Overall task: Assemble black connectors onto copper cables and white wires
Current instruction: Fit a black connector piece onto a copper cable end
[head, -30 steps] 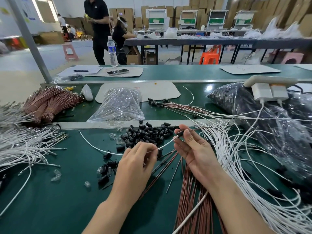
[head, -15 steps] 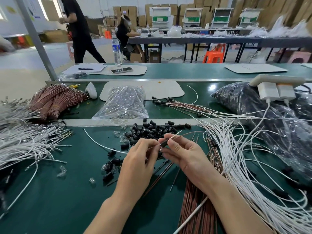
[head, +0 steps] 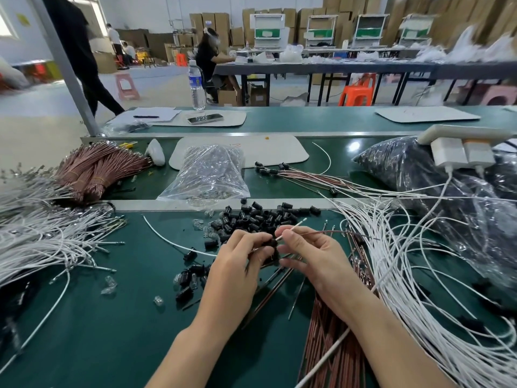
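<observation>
Black connector (head: 270,243) largely hidden

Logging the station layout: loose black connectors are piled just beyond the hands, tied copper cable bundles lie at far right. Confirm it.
Not quite. The head view shows the tied copper cable bundles at far left, not right. The loose black connectors are indeed piled just beyond the left hand and right hand.

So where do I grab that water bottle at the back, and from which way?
I would take the water bottle round its body, below the label, fingers wrapping it from the near side. It stands upright, round and slim, so a side grip fits; the papers and phone in front lie flat and leave the way open.
</observation>
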A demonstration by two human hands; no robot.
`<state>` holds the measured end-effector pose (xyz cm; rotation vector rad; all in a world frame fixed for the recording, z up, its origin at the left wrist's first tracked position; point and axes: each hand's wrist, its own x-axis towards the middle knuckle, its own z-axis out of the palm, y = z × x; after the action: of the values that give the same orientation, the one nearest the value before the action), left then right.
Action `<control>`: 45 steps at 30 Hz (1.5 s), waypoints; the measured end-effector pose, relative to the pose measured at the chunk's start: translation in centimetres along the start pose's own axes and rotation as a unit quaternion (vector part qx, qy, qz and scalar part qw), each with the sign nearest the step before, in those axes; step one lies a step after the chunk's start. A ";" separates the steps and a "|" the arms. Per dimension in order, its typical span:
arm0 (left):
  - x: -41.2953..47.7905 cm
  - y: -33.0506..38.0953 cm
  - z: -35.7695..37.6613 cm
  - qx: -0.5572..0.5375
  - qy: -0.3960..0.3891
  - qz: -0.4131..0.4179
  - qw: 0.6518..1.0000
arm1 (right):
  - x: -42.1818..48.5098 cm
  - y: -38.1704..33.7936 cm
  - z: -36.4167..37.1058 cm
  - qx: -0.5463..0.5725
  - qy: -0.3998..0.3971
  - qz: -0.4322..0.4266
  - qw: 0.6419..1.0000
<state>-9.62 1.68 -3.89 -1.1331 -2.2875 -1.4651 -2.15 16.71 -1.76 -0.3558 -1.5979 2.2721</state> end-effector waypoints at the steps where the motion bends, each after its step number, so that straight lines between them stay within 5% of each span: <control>1: 0.1 0.0 0.0 0.002 0.006 0.000 1.000 | 0.1 -0.2 -0.2 0.016 0.015 0.000 1.000; 11: 0.6 0.4 -2.6 0.069 0.066 0.034 0.995 | -0.4 -2.9 -3.4 0.186 0.106 -0.017 0.977; 21: 1.2 -0.9 -5.1 0.074 0.129 0.019 0.989 | -0.5 -4.3 -6.7 0.355 0.228 -0.081 0.903; 27: 1.4 -1.5 -4.9 0.021 0.151 -0.097 0.984 | -0.9 -4.3 -7.3 0.432 0.195 -0.132 0.870; 31: 1.5 -0.3 -4.1 -0.117 0.167 -0.171 0.964 | -1.0 -4.1 -5.6 0.327 0.018 -0.077 0.942; 35: 1.1 0.7 -3.1 -0.191 0.134 -0.176 0.956 | -1.3 -3.2 -1.1 0.043 -0.120 0.018 0.992; 37: 0.8 1.4 -2.3 -0.196 0.074 -0.158 0.965 | -1.4 -1.7 0.8 -0.044 -0.102 0.025 0.993; 40: 0.3 2.3 -1.1 -0.201 0.007 -0.132 0.971 | -1.2 -0.3 2.1 -0.029 -0.024 -0.015 0.999; 45: 0.1 2.0 -1.0 -0.166 0.022 -0.143 0.975 | -0.8 -0.8 1.3 0.026 0.058 -0.024 0.998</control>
<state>-8.56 1.30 -1.93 -0.8542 -2.3069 -2.0197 -1.82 15.53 -0.62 -0.4237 -1.4709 2.2097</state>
